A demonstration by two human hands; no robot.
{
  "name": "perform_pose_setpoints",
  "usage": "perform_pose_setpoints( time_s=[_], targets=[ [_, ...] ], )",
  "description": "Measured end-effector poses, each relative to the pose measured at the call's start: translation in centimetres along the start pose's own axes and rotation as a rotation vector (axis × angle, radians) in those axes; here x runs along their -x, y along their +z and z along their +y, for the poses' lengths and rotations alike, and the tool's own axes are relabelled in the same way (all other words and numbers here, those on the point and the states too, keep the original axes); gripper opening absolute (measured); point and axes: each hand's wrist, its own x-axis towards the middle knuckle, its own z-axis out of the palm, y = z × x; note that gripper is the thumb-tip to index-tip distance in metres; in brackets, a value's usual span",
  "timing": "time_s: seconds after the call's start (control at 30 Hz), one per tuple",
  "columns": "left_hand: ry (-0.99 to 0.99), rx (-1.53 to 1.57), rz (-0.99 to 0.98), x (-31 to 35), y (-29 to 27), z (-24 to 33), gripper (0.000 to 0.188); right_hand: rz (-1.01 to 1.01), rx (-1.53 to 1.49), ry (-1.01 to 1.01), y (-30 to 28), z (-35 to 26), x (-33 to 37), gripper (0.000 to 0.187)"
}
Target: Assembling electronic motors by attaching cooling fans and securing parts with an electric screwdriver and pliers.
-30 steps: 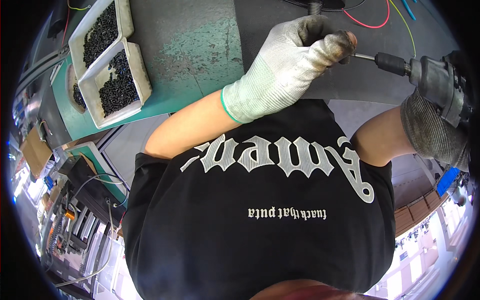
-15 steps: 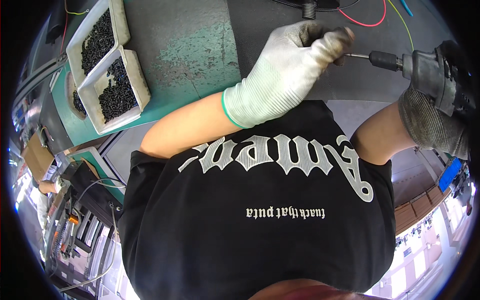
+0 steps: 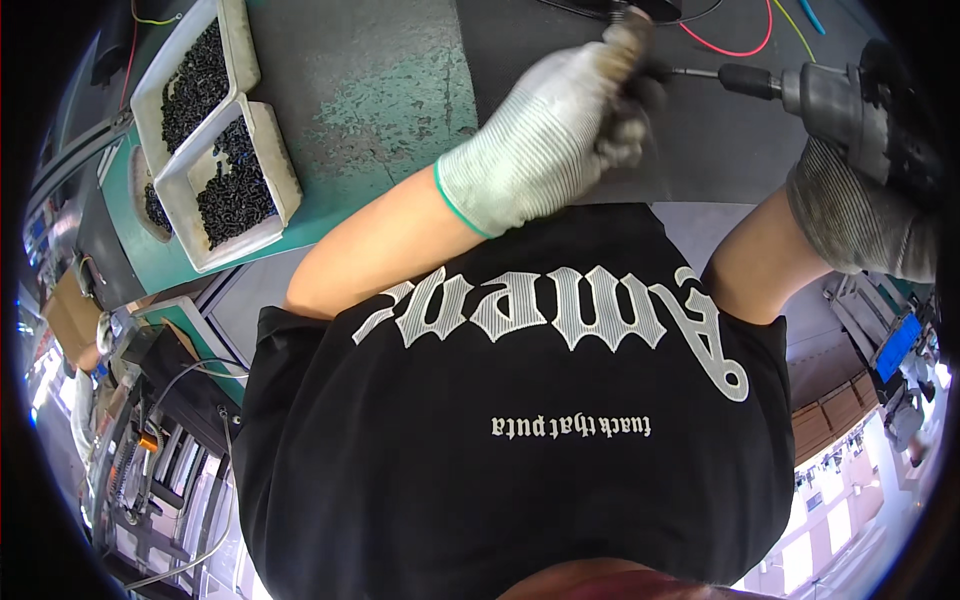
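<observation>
My left hand (image 3: 545, 140), in a pale glove with grimy fingertips, is closed at the upper middle, above the workbench. Its fingers are curled at the tip of a thin metal bit (image 3: 696, 73); what they hold, if anything, is hidden. The bit sticks out leftward from the black sleeve of a power screwdriver (image 3: 835, 105), which lies nearly level. My right hand (image 3: 865, 210), in a dark, soiled ribbed glove, is closed round the tool at the right; most of its fingers are behind the body. Just beyond my left fingertips, a dark rounded object (image 3: 655, 9) is cut off by the top edge.
Two white bins (image 3: 285, 180) of small black screw-like parts stand at the left on the worn green workbench (image 3: 390, 110). A dark mat (image 3: 510, 50) covers its right part. Red cable (image 3: 740, 50) and other thin lines run at the upper right. A co-worker (image 3: 908, 420) shows far right.
My left hand has shifted left, its fingers turning upward. The power screwdriver has moved left and up with my right hand. The ribbed black cylinder at the top no longer shows.
</observation>
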Motion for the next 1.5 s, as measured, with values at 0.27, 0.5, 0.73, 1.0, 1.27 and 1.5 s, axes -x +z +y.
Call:
perform_pose_setpoints(
  time_s=[0.27,0.5,0.73,1.0,1.27,1.5],
  targets=[
    [0.086,0.183,-0.071,-2.1,-2.2,0.5,0.033,0.010,-0.079,0.010,-1.1,0.5,-2.6,0.024],
    [0.096,0.140,-0.137,-2.1,-2.7,0.5,0.037,0.047,-0.138,0.044,-1.0,2.9,-2.3,0.024],
    [0.064,0.003,-0.156,-1.9,-3.3,1.1,0.034,0.093,-0.197,0.067,-0.5,4.1,-1.9,0.024],
    [0.112,-0.040,-0.177,-2.4,-3.1,1.3,0.031,0.111,-0.265,0.106,-0.7,5.0,-2.4,0.023],
    [0.125,-0.162,0.032,-1.7,-1.5,1.4,0.027,-0.370,1.263,-0.693,1.5,4.3,-3.2,0.023],
    [0.614,-1.354,0.424,-1.0,-0.6,1.7,0.028,-0.123,1.486,-1.067,3.6,-6.7,-6.4,0.030]
  ],
)
